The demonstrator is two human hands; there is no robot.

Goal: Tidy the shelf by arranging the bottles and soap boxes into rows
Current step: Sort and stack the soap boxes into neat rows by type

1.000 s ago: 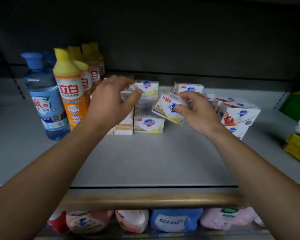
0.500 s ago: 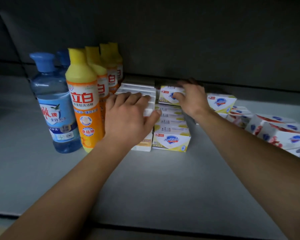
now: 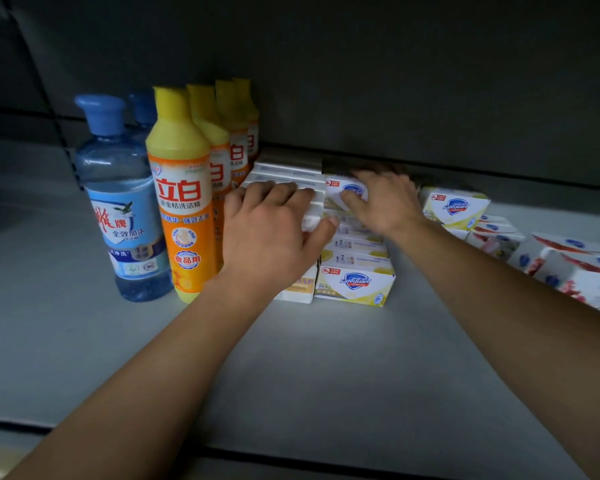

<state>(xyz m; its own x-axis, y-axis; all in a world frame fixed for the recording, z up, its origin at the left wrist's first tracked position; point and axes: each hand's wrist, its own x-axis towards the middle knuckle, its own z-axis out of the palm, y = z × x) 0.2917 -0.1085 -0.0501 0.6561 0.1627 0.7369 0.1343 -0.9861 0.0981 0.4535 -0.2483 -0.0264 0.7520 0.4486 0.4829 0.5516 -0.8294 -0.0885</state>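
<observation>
Grey shelf (image 3: 326, 375), back wall dark, front edge bare. Biggest items: bottles along the left side, running front to back. Blue bottle (image 3: 123, 209) stands at the front with a second blue cap behind it; just beside it a row of four orange bottles (image 3: 181, 216), yellow caps, all upright and lined up toward the back edge. These look full, so heavy-ish, slick plastic; grip at the waist, not the cap. Middle of the shelf: two rows of soap boxes running back to front. White boxes (image 3: 284, 173) touch the orange row; yellow-trimmed Safeguard boxes (image 3: 355, 284) sit right beside them. Right side is a loose heap of red-printed boxes (image 3: 568, 268), tilted, not in rows yet, plus one yellow box (image 3: 454, 206) standing apart near the back. Left hand (image 3: 274, 237) lies flat on the white row, fingers spread over the tops, thumb against the gap between rows; pressing, not clutching anything. Right hand (image 3: 385, 202) covers a yellow-trimmed box at the back of its row, fingers curled over it; blurred, so I can't tell if it's gripped or just pushed. Boxes are light, stiff cardboard, thin walls dent easily; take them by the long sides, slide rather than squeeze. My guess: the two middle rows are being squared up, and the right heap is the bulk of what's left.
</observation>
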